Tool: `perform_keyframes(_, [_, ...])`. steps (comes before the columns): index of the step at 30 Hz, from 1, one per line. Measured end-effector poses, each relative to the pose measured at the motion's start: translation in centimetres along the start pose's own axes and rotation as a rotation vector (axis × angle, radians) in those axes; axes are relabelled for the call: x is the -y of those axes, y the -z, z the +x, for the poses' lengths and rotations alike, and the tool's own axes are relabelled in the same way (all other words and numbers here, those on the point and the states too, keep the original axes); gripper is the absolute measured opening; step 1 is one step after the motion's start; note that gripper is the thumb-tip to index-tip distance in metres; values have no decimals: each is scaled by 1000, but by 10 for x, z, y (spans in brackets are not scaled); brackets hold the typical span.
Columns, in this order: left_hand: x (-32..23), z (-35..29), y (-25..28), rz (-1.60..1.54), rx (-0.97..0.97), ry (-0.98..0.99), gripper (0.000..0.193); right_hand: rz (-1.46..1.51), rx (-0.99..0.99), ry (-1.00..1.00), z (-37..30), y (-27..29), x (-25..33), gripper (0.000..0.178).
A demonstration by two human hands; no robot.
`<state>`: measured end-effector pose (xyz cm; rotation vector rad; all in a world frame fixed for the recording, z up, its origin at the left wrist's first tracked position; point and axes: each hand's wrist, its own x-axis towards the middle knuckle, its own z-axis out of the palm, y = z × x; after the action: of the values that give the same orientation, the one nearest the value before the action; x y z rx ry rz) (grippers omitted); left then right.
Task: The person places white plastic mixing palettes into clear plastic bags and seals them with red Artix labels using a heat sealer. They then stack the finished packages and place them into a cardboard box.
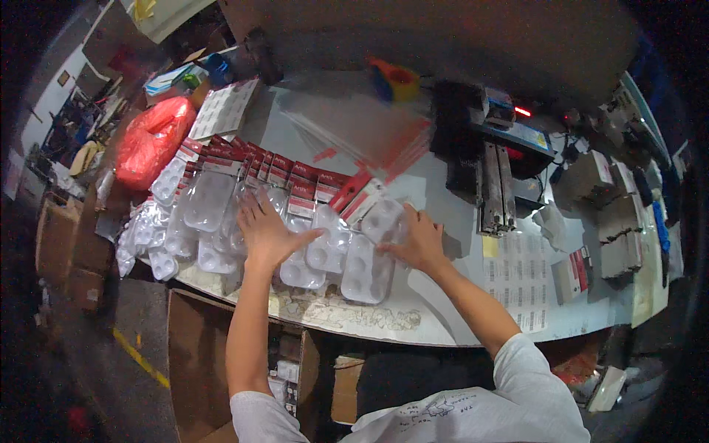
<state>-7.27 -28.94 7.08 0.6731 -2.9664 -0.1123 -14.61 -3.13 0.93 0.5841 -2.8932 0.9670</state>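
Overlapping clear plastic packs with red header cards spread across the table, each holding a white plastic paint palette with round wells. My left hand [266,230] lies over the middle of the row, fingers spread and thumb stretched to the right, touching the packs beneath. At the right end, one tilted palette pack [382,220] overlaps another palette pack [365,273]. My right hand [421,244] is beside the tilted pack's right edge, thumb and fingers apart around that edge. Whether its fingertips press on the plastic is hard to make out.
A red plastic bag [156,140] and a printed label sheet [225,111] lie at the far left. Clear bags with red edges [402,148] are behind the row. To the right stand a sealing machine [498,184], a barcode label sheet [517,273] and stacked cards [572,275].
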Motion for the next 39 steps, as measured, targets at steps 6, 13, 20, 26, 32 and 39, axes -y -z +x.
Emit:
perform_keyframes(6, [3,14,-8,211,17,101,142,573,337,-454,-50,24,-13,70])
perform_keyframes(13, [-31,15,5,74,221,238,138,472,125,-415,-58,-20,23,52])
perform_keyframes(20, [-60,-23,-41,-319,140,170,113,596,196,-445,-32,-7,3,75])
perform_keyframes(26, [-69,-80,-60,-826,89,190,84,785,244,-426,-44,22,-8,98])
perform_keyframes(32, [-90,-131,-65,-1433,53,-18,85,903,354,-222,-79,44,-17,108])
perform_keyframes(39, [-95,-145,-42,-1306,141,-51,91,889,264,-61,-99,34,-11,120])
